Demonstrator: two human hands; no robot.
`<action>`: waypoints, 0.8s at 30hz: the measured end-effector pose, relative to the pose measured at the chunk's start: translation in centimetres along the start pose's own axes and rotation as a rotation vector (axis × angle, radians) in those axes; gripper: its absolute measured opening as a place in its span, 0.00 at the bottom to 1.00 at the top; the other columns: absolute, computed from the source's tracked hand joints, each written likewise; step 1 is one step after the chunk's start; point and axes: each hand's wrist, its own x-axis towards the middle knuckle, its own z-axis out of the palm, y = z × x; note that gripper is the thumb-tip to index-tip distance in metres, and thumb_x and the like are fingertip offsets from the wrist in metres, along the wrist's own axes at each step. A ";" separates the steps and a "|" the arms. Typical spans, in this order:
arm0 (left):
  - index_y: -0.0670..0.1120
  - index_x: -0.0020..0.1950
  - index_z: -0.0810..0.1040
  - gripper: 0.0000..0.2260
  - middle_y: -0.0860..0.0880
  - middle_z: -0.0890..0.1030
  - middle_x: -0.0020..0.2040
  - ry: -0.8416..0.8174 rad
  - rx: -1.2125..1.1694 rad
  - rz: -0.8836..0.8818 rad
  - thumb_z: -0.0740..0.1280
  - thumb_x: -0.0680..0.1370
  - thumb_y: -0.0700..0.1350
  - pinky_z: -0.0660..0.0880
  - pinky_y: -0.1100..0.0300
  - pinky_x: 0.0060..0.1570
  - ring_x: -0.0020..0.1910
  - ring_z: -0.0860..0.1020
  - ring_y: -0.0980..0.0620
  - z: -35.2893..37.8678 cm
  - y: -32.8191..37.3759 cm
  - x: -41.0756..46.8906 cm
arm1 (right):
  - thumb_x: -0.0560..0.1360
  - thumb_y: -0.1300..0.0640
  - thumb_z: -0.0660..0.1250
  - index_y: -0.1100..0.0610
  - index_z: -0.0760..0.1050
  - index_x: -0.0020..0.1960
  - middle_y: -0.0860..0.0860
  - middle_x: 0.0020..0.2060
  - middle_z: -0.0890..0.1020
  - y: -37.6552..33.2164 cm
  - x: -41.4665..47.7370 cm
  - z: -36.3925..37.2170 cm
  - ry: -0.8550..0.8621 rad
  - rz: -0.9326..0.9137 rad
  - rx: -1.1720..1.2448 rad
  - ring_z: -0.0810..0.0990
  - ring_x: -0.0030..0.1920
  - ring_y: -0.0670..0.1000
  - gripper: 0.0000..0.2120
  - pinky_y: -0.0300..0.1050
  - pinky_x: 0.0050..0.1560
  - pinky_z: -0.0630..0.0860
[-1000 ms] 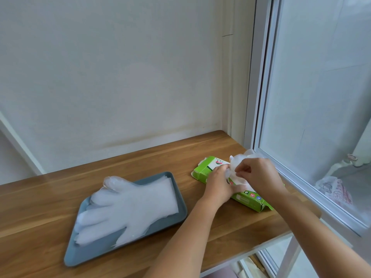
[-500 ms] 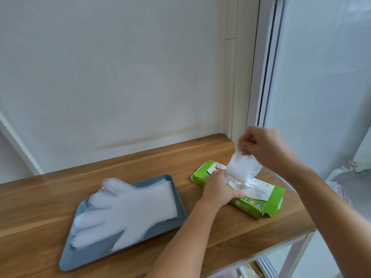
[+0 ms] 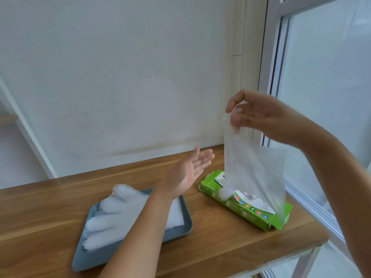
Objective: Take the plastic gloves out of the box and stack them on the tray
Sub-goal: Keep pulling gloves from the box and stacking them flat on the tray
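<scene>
A clear plastic glove (image 3: pixel 255 169) hangs over the green box (image 3: pixel 259 218), pinched at its top by the right hand (image 3: pixel 267 119). Other gloves (image 3: pixel 120 215) lie stacked on the grey-blue tray (image 3: pixel 96 259). The left hand (image 3: pixel 188 173) hovers open, palm up, above the wooden counter (image 3: pixel 230 247).

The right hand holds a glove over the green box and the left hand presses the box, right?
No. The head view shows the left hand open in the air, off the box; the right hand does hold the glove over it.
</scene>
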 end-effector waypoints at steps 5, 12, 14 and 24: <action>0.52 0.59 0.77 0.31 0.60 0.82 0.55 -0.177 0.156 0.062 0.67 0.65 0.71 0.70 0.68 0.60 0.59 0.76 0.64 0.4 2.8 -3.5 | 0.79 0.70 0.58 0.59 0.69 0.55 0.52 0.36 0.77 0.2 1.8 3.5 -0.270 0.151 0.035 0.74 0.34 0.47 0.09 0.36 0.36 0.72; 0.41 0.48 0.83 0.08 0.46 0.83 0.45 -0.118 0.195 0.111 0.73 0.72 0.43 0.76 0.57 0.57 0.50 0.81 0.50 -1.0 3.5 -7.4 | 0.76 0.50 0.67 0.51 0.72 0.58 0.48 0.32 0.75 0.3 3.6 8.0 -0.216 0.220 -0.069 0.65 0.28 0.45 0.12 0.35 0.27 0.64; 0.35 0.52 0.78 0.17 0.48 0.82 0.42 -0.081 0.223 0.123 0.75 0.70 0.45 0.77 0.56 0.54 0.46 0.81 0.51 -2.1 3.7 -8.4 | 0.66 0.38 0.71 0.45 0.73 0.59 0.45 0.31 0.77 0.4 4.2 8.4 -0.231 0.253 -0.181 0.67 0.29 0.47 0.25 0.37 0.32 0.66; 0.48 0.56 0.82 0.18 0.51 0.82 0.50 -0.034 0.340 0.013 0.75 0.70 0.54 0.72 0.55 0.52 0.49 0.78 0.53 -9.1 4.6 -13.9 | 0.64 0.59 0.78 0.52 0.82 0.43 0.45 0.38 0.85 0.8 6.5 10.9 -0.473 0.430 -0.315 0.83 0.38 0.44 0.10 0.37 0.43 0.76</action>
